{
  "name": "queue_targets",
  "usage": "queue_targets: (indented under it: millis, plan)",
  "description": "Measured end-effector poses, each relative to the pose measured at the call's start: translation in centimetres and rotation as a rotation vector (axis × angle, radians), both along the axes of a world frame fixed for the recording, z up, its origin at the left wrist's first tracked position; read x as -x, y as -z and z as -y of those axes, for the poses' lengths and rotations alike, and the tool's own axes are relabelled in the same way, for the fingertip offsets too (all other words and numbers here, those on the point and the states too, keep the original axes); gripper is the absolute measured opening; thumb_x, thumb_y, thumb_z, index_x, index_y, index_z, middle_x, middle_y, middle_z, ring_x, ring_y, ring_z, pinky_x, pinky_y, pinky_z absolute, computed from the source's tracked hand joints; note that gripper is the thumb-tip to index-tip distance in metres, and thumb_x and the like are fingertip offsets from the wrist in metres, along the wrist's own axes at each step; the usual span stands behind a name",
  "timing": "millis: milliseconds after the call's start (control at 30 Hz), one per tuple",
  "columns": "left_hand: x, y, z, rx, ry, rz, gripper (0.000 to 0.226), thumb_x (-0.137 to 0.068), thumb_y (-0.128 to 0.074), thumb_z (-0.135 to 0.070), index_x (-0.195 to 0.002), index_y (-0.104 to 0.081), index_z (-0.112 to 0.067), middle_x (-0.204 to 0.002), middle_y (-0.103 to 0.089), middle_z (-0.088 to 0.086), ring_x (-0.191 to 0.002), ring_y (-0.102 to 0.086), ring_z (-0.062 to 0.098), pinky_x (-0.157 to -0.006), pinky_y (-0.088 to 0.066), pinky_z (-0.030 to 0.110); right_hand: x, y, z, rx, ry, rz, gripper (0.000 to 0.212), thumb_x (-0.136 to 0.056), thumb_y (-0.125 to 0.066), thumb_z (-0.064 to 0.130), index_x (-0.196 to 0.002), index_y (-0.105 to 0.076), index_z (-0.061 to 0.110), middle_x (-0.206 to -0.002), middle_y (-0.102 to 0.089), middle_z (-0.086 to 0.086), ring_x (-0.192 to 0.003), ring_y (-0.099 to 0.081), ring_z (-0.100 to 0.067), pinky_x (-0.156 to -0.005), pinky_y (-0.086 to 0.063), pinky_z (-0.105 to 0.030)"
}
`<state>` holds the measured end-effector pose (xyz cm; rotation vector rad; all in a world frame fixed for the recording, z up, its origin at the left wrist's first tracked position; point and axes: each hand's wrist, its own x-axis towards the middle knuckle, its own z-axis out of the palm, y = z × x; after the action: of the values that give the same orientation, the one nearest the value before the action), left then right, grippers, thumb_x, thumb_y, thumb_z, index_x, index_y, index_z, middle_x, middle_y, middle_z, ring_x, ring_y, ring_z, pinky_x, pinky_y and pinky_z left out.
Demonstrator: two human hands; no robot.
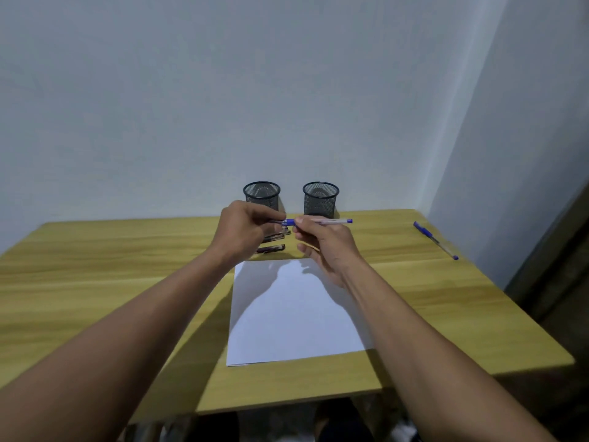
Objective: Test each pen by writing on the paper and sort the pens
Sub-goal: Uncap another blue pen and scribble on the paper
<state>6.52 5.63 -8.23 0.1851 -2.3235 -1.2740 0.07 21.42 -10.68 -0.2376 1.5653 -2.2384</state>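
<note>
Gripping the cap end of a clear-barrelled blue ballpoint pen point(322, 221), the left hand point(247, 229) curls round it while the right hand point(325, 247) pinches the barrel, level above the white paper sheet point(287, 320) on the wooden desk point(95, 266). At the sheet's twelve o'clock stand the left black mesh cup point(262, 194) and right black mesh cup point(320, 199); at two o'clock lies a second blue pen point(435, 239).

Wooden table point(95, 266), pale wall point(191, 90)
</note>
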Motion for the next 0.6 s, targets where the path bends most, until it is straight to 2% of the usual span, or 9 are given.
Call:
queue_targets:
  millis: [133,200,300,367,433,500,533,600]
  plan:
    - [-1.3,0.2,1.5,-0.003,0.003,0.007,0.017,-0.08,-0.079,-0.008,-0.096,-0.08,-0.015,-0.085,-0.077,-0.002,-0.082,-0.071,0.008,-0.071,-0.052,0.013,-0.6,0.2,1.6,0.037,0.013,-0.014,0.005,-0.09,-0.073,0.005,-0.085,-0.073,0.003,-0.067,-0.069,-0.005,-0.055,-0.062,-0.007,-0.061,-0.057,-0.017]
    - [-1.7,0.5,2.3,0.006,0.009,0.035,0.016,-0.081,-0.078,-0.009,-0.095,-0.08,-0.017,-0.084,-0.078,-0.003,-0.083,-0.072,0.01,-0.076,-0.054,0.02,-0.9,0.5,2.1,0.04,0.003,-0.006,0.005,-0.089,-0.073,0.005,-0.086,-0.073,0.0,-0.067,-0.069,-0.007,-0.055,-0.062,-0.008,-0.06,-0.057,-0.017]
    - [-2.1,0.7,3.3,-0.039,0.022,0.081,0.015,-0.081,-0.077,-0.009,-0.091,-0.08,-0.02,-0.08,-0.077,-0.001,-0.073,-0.066,0.009,-0.074,-0.051,0.026,-1.2,0.8,2.6,0.028,-0.006,-0.005,0.005,-0.088,-0.074,0.005,-0.086,-0.073,0.001,-0.068,-0.07,-0.007,-0.056,-0.062,-0.008,-0.06,-0.056,-0.017]
    - [-2.4,0.5,3.5,-0.089,0.02,0.112,0.014,-0.082,-0.077,-0.008,-0.089,-0.08,-0.02,-0.081,-0.077,0.007,-0.068,-0.061,0.011,-0.07,-0.048,0.027,-1.5,0.9,3.0,0.028,0.003,-0.008,0.005,-0.088,-0.075,0.005,-0.084,-0.074,0.002,-0.068,-0.07,-0.007,-0.056,-0.063,-0.009,-0.06,-0.057,-0.017]
    - [-2.7,0.3,3.7,-0.146,0.028,0.139,0.013,-0.084,-0.074,-0.005,-0.091,-0.079,-0.014,-0.076,-0.074,0.012,-0.056,-0.058,0.005,-0.06,-0.045,0.018,-1.8,1.0,3.4,0.027,0.021,-0.017,0.006,-0.088,-0.075,0.005,-0.083,-0.074,0.002,-0.068,-0.07,-0.008,-0.056,-0.063,-0.01,-0.061,-0.057,-0.017]
    - [-3.0,0.1,3.8,-0.181,0.029,0.148,0.013,-0.086,-0.071,-0.001,-0.097,-0.076,-0.005,-0.071,-0.067,0.009,-0.04,-0.05,-0.002,-0.045,-0.037,0.008,-1.9,1.1,3.8,-0.001,0.035,-0.056,0.005,-0.088,-0.076,0.007,-0.084,-0.075,0.003,-0.069,-0.071,-0.008,-0.059,-0.065,-0.011,-0.063,-0.059,-0.02]
    - [-3.1,0.1,3.9,-0.195,0.026,0.139,0.014,-0.086,-0.07,0.001,-0.1,-0.075,-0.002,-0.072,-0.066,0.009,-0.04,-0.051,-0.003,-0.044,-0.036,0.006,-2.0,1.0,4.0,-0.019,0.031,-0.083,0.005,-0.088,-0.077,0.009,-0.086,-0.075,0.005,-0.071,-0.071,-0.007,-0.062,-0.066,-0.011,-0.064,-0.059,-0.021]
    - [-3.2,0.1,4.3,-0.228,0.031,0.119,0.018,-0.086,-0.07,0.001,-0.104,-0.074,0.0,-0.079,-0.07,0.011,-0.052,-0.061,-0.002,-0.052,-0.043,0.008,-2.1,1.0,4.4,-0.046,0.017,-0.12,0.003,-0.088,-0.077,0.013,-0.088,-0.076,0.01,-0.077,-0.073,-0.004,-0.072,-0.07,-0.01,-0.067,-0.06,-0.025]
